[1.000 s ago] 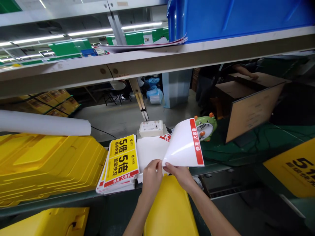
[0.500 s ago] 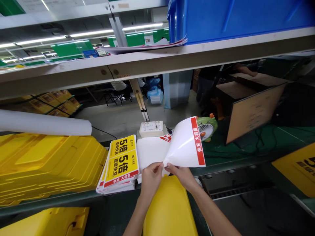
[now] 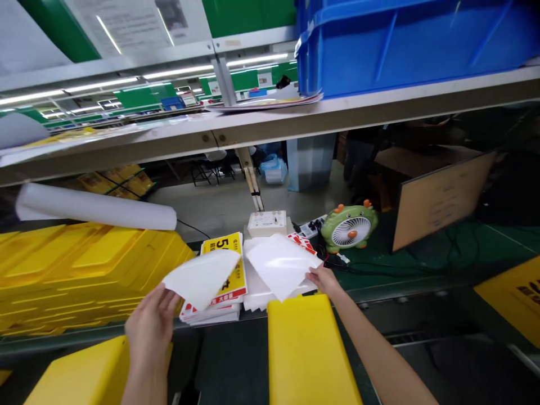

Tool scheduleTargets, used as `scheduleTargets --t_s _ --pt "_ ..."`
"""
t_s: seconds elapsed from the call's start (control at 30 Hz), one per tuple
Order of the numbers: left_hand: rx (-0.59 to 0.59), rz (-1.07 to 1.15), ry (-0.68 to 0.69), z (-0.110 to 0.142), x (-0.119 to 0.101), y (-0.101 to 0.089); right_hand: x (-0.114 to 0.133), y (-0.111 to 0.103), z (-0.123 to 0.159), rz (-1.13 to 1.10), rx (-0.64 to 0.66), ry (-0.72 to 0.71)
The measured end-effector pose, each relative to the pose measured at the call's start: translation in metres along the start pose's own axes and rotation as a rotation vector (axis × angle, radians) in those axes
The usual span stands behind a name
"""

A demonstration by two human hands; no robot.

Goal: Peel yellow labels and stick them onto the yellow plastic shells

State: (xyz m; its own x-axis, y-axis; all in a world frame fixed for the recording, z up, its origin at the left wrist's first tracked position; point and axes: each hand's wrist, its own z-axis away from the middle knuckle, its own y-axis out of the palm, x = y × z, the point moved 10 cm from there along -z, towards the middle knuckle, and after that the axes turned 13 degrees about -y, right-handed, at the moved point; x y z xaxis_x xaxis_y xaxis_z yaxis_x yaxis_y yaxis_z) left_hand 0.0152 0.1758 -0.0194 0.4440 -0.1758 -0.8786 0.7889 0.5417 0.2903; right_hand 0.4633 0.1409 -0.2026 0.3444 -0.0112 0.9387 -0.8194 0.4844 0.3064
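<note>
Below the long grey shelf point(image 3: 270, 121), at the green workbench point(image 3: 422, 270), a person is working with two bare hands. Their left hand point(image 3: 152, 326) is pinching the corner of a white backing sheet point(image 3: 202, 277), holding it out to the left so that it is hanging over the stack of yellow stickers point(image 3: 223, 264). Their right hand point(image 3: 323, 278) is gripping the edge of a second white sheet point(image 3: 280, 264), which is lifting off the pile of white sheets point(image 3: 257, 289) just beside the yellow stack. Both hands are closed on their sheets, and the two sheets are sitting apart from each other.

Right under the right hand, a yellow plastic panel point(image 3: 306, 349) is lying on the near side of the bench, with another yellow panel point(image 3: 80, 374) lying near the left wrist. Stacked yellow panels point(image 3: 84, 264) are filling the left end, and a white roll point(image 3: 97, 207) is resting on top of them. Behind the sheets a small white control box point(image 3: 267, 223) is standing, with a green dragon-shaped fan point(image 3: 349, 226) close to it on the right. Overhead, a blue crate point(image 3: 413, 39) is sitting on the shelf.
</note>
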Motion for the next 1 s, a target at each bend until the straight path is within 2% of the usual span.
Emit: scheduleTargets --t_s 0.07,0.13,0.2,0.23,0.27,0.3,0.33,0.4,0.47,0.53,0.6,0.67,0.7,0.77,0.8,0.9,1.0 --pt "-0.026 0.103 0.192 0.033 -0.033 -0.018 -0.001 0.010 0.001 0.099 0.057 0.077" --pt "-0.074 0.173 0.394 0.077 -0.053 -0.030 0.009 0.025 0.010 0.198 0.140 0.120" --pt "-0.208 0.110 0.588 0.127 -0.060 -0.039 0.032 0.042 0.027 0.280 0.226 0.110" --pt "-0.251 0.022 0.695 0.153 -0.060 -0.036 0.047 0.052 0.041 0.309 0.263 0.086" --pt "-0.241 -0.105 0.809 0.179 -0.057 -0.026 0.064 0.061 0.058 0.326 0.299 0.054" --pt "-0.172 -0.265 0.929 0.205 -0.050 -0.008 0.082 0.073 0.079 0.321 0.355 0.012" --pt "-0.045 -0.444 1.048 0.230 -0.037 0.014 0.099 0.086 0.104 0.296 0.434 -0.040" --pt "0.256 -0.777 1.230 0.277 0.008 0.051 0.131 0.108 0.158 0.212 0.621 -0.157" --pt "0.477 -1.030 1.286 0.308 0.054 0.065 0.150 0.105 0.200 0.163 0.642 -0.239" --pt "0.626 -1.124 1.221 0.322 0.084 0.062 0.149 0.073 0.219 0.133 0.487 -0.205" --pt "0.641 -1.074 0.998 0.310 0.094 0.049 0.134 0.038 0.231 0.082 0.373 -0.090" --pt "0.539 -0.886 0.615 0.273 0.101 0.026 0.118 0.016 0.245 0.041 0.393 0.018" --pt "0.515 -0.775 0.398 0.254 0.111 0.014 0.113 0.009 0.251 0.040 0.427 0.048" --pt "0.571 -0.615 0.052 0.231 0.140 0.005 0.107 0.000 0.263 0.055 0.503 0.081" --pt "0.630 -0.580 -0.045 0.227 0.152 0.006 0.106 -0.002 0.269 0.071 0.539 0.084" --pt "0.721 -0.591 -0.129 0.222 0.172 0.007 0.099 -0.007 0.276 0.146 0.610 0.064" --pt "0.724 -0.612 -0.145 0.219 0.182 0.001 0.079 -0.023 0.270 0.263 0.553 0.061"
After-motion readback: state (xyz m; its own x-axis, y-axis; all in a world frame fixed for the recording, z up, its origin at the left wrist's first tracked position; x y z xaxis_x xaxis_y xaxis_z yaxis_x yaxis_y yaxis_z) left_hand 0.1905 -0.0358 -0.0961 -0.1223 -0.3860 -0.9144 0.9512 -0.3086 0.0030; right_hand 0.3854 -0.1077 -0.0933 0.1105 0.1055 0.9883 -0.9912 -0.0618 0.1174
